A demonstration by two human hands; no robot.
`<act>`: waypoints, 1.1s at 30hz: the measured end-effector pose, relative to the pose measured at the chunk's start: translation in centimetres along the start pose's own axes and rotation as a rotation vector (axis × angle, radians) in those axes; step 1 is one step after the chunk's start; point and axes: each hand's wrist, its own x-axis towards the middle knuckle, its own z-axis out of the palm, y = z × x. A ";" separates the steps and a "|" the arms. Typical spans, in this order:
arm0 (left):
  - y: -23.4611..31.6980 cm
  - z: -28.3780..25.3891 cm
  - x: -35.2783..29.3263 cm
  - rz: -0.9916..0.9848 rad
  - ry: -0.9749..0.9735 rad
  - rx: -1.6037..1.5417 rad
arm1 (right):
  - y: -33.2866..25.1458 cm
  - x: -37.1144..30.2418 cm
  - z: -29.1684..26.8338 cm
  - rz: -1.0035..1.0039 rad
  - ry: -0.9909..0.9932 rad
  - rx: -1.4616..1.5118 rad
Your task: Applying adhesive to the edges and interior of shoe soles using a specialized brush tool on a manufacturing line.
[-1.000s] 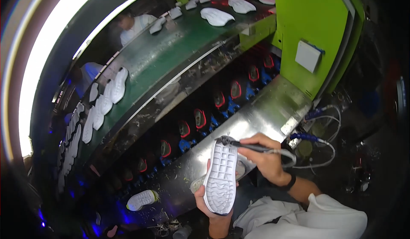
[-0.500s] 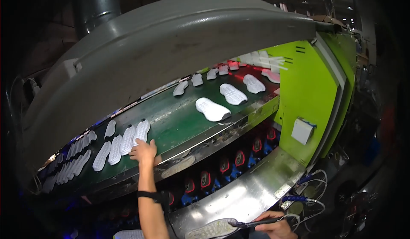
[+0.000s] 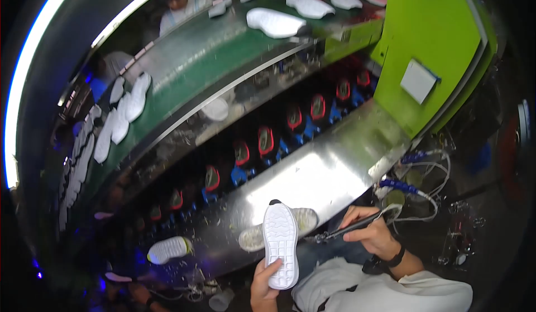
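My left hand (image 3: 263, 285) grips a white shoe sole (image 3: 281, 239) by its lower end, thumb across the grooved face. The sole stands upright over the metal ledge, a small black patch at its top. Partly hidden behind it, a stained whitish sole (image 3: 307, 220) lies on the ledge. My right hand (image 3: 369, 229) is closed around a slim black pen-like tool (image 3: 349, 229); its thin tip points left, close to the stained sole. Farther left on the ledge rests another sole (image 3: 169, 250) with a yellow edge.
Beyond the metal ledge (image 3: 312, 172), shoes on blue holders (image 3: 267, 140) stand in a row. Behind them a green conveyor belt (image 3: 192, 77) carries several white soles. A lime-green machine panel (image 3: 435, 38) rises at right, with hoses (image 3: 399, 186) below. Another person's hand (image 3: 139, 294) shows at lower left.
My left hand has come back from the belt to the front of me, now holding a white sole. My right hand still holds the black tool. The view has tilted downward.
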 end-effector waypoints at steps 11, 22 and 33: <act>-7.6 -2.1 -5.2 0.162 -0.128 -0.087 | 3.7 3.9 9.6 -0.543 -0.306 -0.581; -4.0 3.0 -1.2 0.344 -0.194 -0.431 | 3.7 -3.0 8.0 -0.377 -0.485 -0.411; 1.7 1.0 0.8 -0.364 -0.709 -0.398 | 1.2 -2.1 7.1 -0.376 -0.423 -0.422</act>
